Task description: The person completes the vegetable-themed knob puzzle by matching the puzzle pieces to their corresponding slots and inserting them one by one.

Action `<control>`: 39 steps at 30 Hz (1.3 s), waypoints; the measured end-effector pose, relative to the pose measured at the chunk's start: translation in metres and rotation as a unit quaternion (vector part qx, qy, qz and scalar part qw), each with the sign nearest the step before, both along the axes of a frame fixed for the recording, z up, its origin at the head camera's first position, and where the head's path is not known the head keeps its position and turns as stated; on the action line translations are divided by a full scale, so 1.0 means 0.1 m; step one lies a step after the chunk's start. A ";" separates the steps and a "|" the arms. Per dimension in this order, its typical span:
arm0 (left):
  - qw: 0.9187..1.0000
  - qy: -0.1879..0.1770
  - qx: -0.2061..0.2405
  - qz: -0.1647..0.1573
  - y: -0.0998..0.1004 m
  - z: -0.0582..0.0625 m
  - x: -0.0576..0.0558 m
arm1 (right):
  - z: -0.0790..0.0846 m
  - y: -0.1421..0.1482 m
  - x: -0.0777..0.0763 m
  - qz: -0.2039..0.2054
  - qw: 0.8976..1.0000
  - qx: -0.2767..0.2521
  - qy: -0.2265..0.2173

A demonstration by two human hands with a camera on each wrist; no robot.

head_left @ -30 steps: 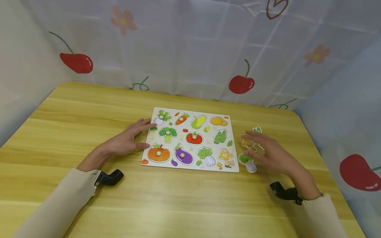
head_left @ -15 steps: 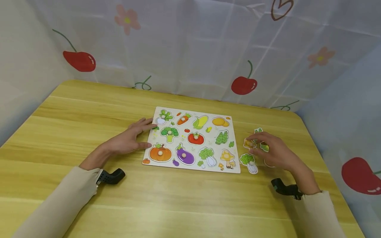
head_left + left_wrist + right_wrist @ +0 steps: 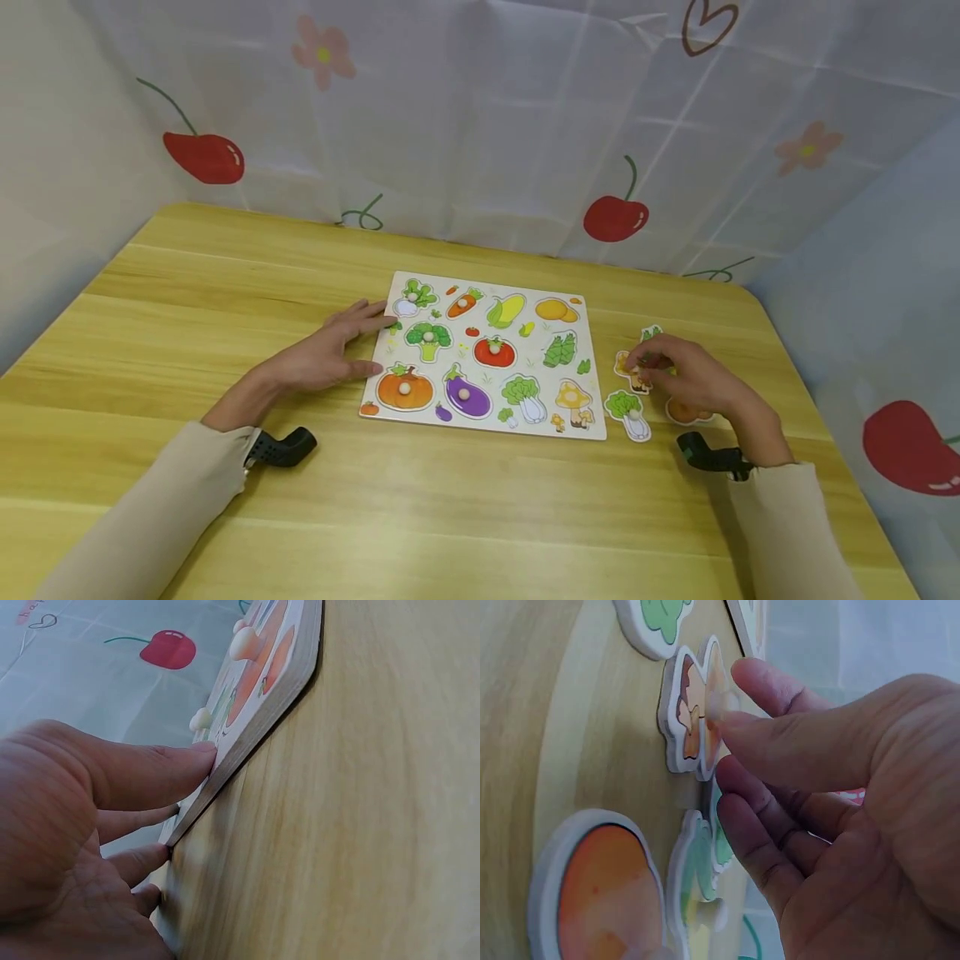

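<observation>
A wooden vegetable puzzle board [image 3: 529, 293] lies on the table, with knobbed pieces such as the eggplant [image 3: 472, 398], pumpkin and tomato in it. My left hand [image 3: 311, 357] rests at its left edge, thumb [image 3: 176, 769] on the rim and fingers fairly straight along the side. To the board's right, my right hand [image 3: 697, 379] pinches the small knob of a mushroom piece [image 3: 692, 712] between thumb and index finger. The piece is tilted up or standing close over the table in the right wrist view. The other right fingers are loosely curled.
Beside the right hand lie loose pieces: a bok choy [image 3: 624, 407], an orange round one [image 3: 604, 889], a green-and-yellow one [image 3: 694, 881] and a green one [image 3: 651, 331], partly hidden by the hand. A cherry-printed curtain [image 3: 450, 125] hangs behind the table [image 3: 480, 517].
My right thumb and index finger have come together over the mushroom piece, and the right hand's fingers have curled more. The left hand stays at the board's edge. The view has shifted slightly.
</observation>
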State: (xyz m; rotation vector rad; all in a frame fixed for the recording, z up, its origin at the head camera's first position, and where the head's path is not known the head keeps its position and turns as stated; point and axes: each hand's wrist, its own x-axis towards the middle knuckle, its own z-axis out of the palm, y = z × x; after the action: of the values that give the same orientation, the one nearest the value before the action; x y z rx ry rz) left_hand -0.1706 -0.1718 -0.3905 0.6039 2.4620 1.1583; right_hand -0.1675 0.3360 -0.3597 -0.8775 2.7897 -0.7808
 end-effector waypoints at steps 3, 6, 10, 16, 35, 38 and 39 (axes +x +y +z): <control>1.000 -0.001 -0.002 0.000 0.01 -0.01 0.00 | -0.03 0.01 -0.02 -0.009 1.000 -0.001 -0.011; 1.000 -0.003 -0.004 0.005 0.01 0.00 0.00 | -0.05 0.01 -0.03 -0.010 1.000 -0.005 -0.011; 1.000 -0.007 -0.006 0.009 0.01 0.01 -0.01 | -0.05 0.00 -0.03 -0.018 1.000 -0.007 -0.020; 1.000 -0.008 0.002 0.010 0.00 0.02 0.00 | -0.08 -0.01 -0.05 -0.036 0.999 0.012 -0.036; 1.000 0.000 -0.003 0.010 0.01 0.01 0.01 | 0.02 -0.17 0.00 -0.012 1.000 0.012 0.001; 1.000 0.003 0.000 0.007 0.02 0.00 0.00 | 0.02 -0.23 0.04 -0.012 1.000 0.015 -0.013; 1.000 0.003 -0.001 0.007 0.02 0.01 0.00 | 0.03 -0.25 0.06 -0.011 1.000 0.016 -0.018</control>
State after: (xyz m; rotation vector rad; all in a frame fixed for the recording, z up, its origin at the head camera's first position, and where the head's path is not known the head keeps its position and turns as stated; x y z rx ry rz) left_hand -0.1705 -0.1703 -0.3900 0.5905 2.4755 1.1615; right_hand -0.1614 0.3109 -0.3570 -0.8198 2.7768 -0.7455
